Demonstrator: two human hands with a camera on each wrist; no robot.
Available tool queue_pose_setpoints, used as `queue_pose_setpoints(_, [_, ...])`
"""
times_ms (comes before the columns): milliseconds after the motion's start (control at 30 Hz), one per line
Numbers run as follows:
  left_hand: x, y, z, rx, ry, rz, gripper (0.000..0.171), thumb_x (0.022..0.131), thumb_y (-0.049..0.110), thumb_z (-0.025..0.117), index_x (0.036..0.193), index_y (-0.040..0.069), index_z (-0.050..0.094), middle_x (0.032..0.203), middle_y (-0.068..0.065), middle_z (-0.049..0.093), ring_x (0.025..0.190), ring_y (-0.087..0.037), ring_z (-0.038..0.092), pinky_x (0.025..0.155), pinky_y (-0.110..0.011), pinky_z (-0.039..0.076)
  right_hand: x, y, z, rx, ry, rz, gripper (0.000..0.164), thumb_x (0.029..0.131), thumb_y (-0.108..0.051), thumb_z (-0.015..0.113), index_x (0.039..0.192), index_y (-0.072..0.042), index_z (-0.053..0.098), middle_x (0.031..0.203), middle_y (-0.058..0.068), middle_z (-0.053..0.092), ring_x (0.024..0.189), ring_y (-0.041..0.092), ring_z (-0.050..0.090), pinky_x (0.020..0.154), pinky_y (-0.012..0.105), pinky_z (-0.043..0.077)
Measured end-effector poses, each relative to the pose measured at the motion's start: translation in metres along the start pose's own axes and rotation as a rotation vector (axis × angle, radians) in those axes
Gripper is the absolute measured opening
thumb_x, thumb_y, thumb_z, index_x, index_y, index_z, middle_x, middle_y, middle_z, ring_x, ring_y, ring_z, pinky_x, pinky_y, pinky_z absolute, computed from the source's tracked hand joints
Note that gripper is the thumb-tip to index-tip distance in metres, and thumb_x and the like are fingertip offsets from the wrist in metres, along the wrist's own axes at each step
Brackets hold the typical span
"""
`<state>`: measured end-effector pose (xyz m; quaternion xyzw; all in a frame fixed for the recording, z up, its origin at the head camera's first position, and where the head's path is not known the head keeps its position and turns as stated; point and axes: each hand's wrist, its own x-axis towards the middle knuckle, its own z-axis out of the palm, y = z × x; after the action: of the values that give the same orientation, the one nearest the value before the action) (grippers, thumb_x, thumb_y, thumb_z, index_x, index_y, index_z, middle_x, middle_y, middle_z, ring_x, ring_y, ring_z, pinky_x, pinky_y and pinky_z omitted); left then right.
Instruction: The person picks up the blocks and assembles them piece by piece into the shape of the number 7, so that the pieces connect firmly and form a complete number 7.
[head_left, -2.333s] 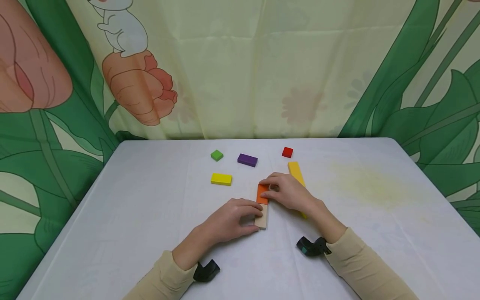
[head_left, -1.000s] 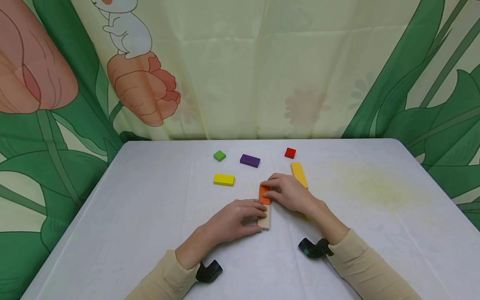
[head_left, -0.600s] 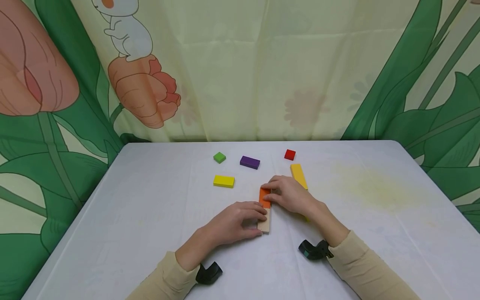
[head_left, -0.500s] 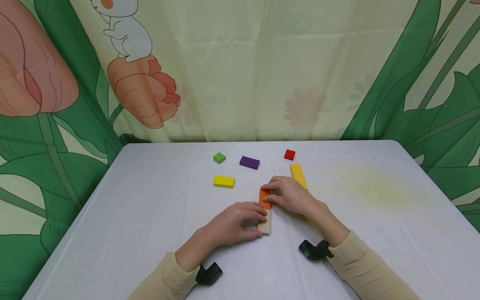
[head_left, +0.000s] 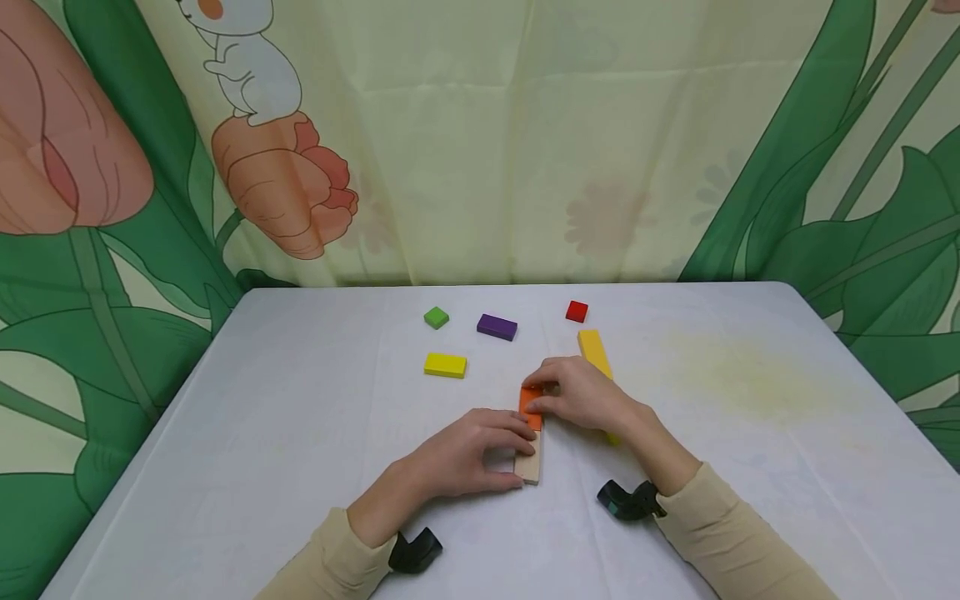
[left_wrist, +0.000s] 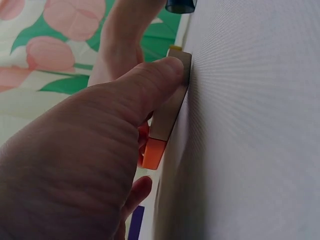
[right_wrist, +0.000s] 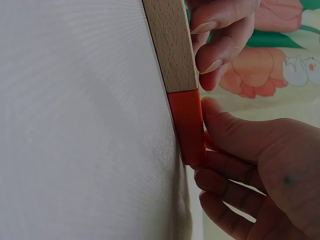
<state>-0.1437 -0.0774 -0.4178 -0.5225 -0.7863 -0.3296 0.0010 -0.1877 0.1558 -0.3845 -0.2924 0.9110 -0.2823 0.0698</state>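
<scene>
A plain wooden block point(head_left: 528, 468) and an orange block point(head_left: 531, 408) lie flat on the table, end to end in one line. With curled fingers, my left hand point(head_left: 468, 454) holds the wooden block, its thumb at the near end and fingertips on top. My right hand point(head_left: 581, 393) pinches the orange block between thumb and fingers. The right wrist view shows the orange block's end point(right_wrist: 187, 127) meeting the wooden block's end point(right_wrist: 172, 50). Part of the orange block's top is hidden by the fingers.
Beyond the hands lie a green block point(head_left: 437, 317), a purple block point(head_left: 497, 327), a red block point(head_left: 577, 312) and a yellow block point(head_left: 445, 365). A longer yellow block point(head_left: 594, 350) is partly hidden under my right wrist. A printed curtain point(head_left: 450, 167) hangs behind the white table point(head_left: 262, 417).
The orange and wooden blocks have slid a little toward me, still in line, with both hands on them. The other blocks have stayed in place; the head view has shifted slightly.
</scene>
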Motion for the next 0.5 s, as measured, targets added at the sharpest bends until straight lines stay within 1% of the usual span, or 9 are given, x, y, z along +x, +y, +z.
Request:
queue_pose_setpoints(100, [-0.0003,0.0000,-0.0001,-0.001,-0.012,0.001,0.033,0.087,0.021,0.083,0.116,0.008,0.075,0.126,0.000,0.067,0.127,-0.010,0.055,0.108,-0.028,0.040,-0.0002,0.0006,-0.0002,-0.004,-0.007,0.007,0.024,0.090,-0.017,0.079,0.113,-0.012,0.078,0.093,-0.009,0.068,0.090,0.013,0.061,0.085,0.034,0.053])
queue_pose_setpoints(333, [0.0008,0.0007,-0.0015,-0.037,-0.046,-0.054,0.034,0.087,0.021,0.082,0.118,0.009,0.074,0.127,0.002,0.067,0.128,-0.008,0.053,0.109,-0.027,0.039,-0.0009,0.0034,-0.0018,0.011,0.006,0.011,0.025,0.093,-0.016,0.075,0.117,-0.010,0.076,0.104,-0.005,0.072,0.104,0.020,0.065,0.095,0.042,0.051])
queue_pose_setpoints(400, [0.0008,0.0009,-0.0012,-0.042,-0.045,-0.057,0.033,0.087,0.021,0.082,0.117,0.009,0.074,0.127,0.002,0.067,0.128,-0.008,0.053,0.109,-0.027,0.039,-0.0015,0.0045,-0.0023,0.017,0.019,0.002,0.024,0.094,-0.016,0.074,0.117,-0.010,0.076,0.106,-0.004,0.071,0.106,0.020,0.064,0.096,0.042,0.051])
queue_pose_setpoints(500, [0.0003,0.0010,-0.0004,-0.044,-0.040,-0.053,0.033,0.087,0.020,0.082,0.117,0.009,0.074,0.127,0.002,0.066,0.128,-0.008,0.053,0.109,-0.028,0.038,-0.0023,0.0049,-0.0041,0.029,0.037,0.004,0.024,0.094,-0.019,0.073,0.117,-0.011,0.076,0.108,-0.005,0.070,0.103,0.017,0.064,0.093,0.040,0.053])
